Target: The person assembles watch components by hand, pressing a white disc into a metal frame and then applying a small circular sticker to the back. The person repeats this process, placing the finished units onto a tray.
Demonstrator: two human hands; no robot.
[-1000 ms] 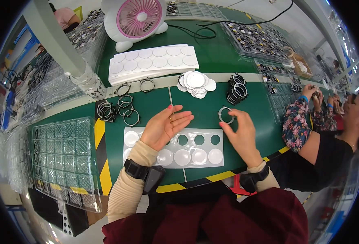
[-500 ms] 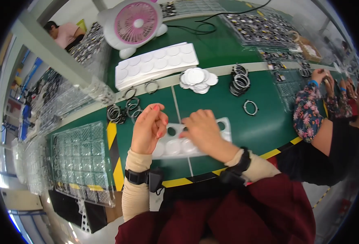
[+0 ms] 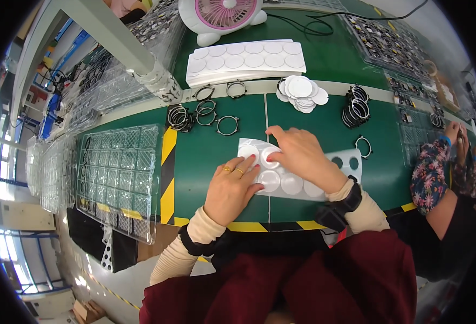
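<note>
A whitish sheet of round stickers [image 3: 292,184] lies slantwise on the green table before me, with punched-out holes at its right end. My left hand [image 3: 231,186] rests on the sheet's left part, fingers spread, its fingertips at the upper left discs. From the right, my right hand [image 3: 305,156] reaches over the sheet's top edge. Its thumb touches a white disc [image 3: 269,157] beside the left fingers, while the index finger stretches out apart from the thumb. The right hand covers part of the sheet's upper middle.
Beyond my hands lie black-and-silver rings [image 3: 228,125], a pile of white discs [image 3: 301,93] and a stack of sticker sheets [image 3: 246,60]. More rings [image 3: 355,106] are stacked at right. A clear plastic tray [image 3: 120,181] stands left, a fan [image 3: 224,13] behind. A co-worker's arm [image 3: 431,173] is at right.
My left hand has come down from the air onto the sheet. The sheet now sits tilted and further right, with my right hand at its upper edge. The view has shifted.
</note>
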